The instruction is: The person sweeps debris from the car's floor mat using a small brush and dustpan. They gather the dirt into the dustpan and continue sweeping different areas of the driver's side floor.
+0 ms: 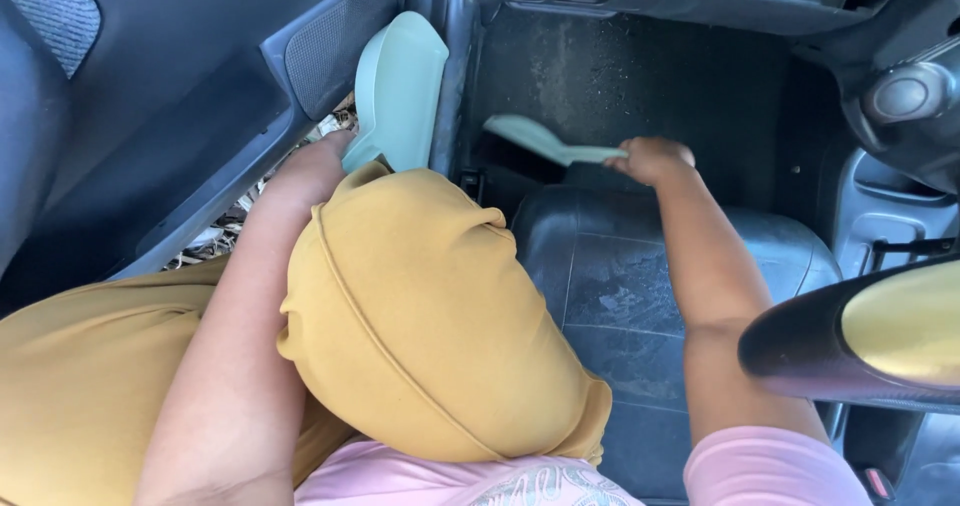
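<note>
Two bare hands work inside a car, seen from above over a mustard-yellow cloth head covering that fills the middle of the view. At the far left is the open dark grey car door with its speaker grille, and a strip of dry leafy ground shows below its lower edge. Next to it, the left hand reaches forward along the door sill and touches the lower end of a pale mint-green plastic dustpan, which stands upright against the sill at the left edge of the footwell; the fingers are hidden behind the pan, so I cannot tell how firmly they grasp it. Further right lies the dark, dusty floor mat of the footwell, beneath the dashboard's lower edge. Over the front edge of the black leather car seat, the right hand is clenched around the handle of a pale mint-green plastic hand brush, whose head points left and hangs low over the mat, near the seat's front left corner. At the far right stands the grey centre console.
</note>
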